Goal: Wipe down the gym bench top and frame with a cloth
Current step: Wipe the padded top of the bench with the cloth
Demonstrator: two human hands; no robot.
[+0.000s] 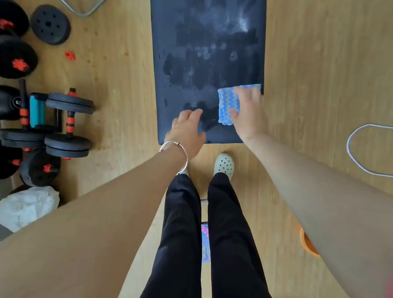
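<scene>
Wooden floor surrounds the dark worktop [195, 26]. My right hand [248, 115] presses flat, spread fingers [244, 93] on the blue cloth [226, 105], which lies at the near right edge of the pad. My left hand [187, 130] rests beside it, relaxed and holding nothing. I think long overlapping strokes with even pressure would best clear the pale smears farther up.

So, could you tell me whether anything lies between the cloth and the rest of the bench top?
Only the left hand, resting on the bench top left of the cloth; farther up, nothing visible.
</scene>
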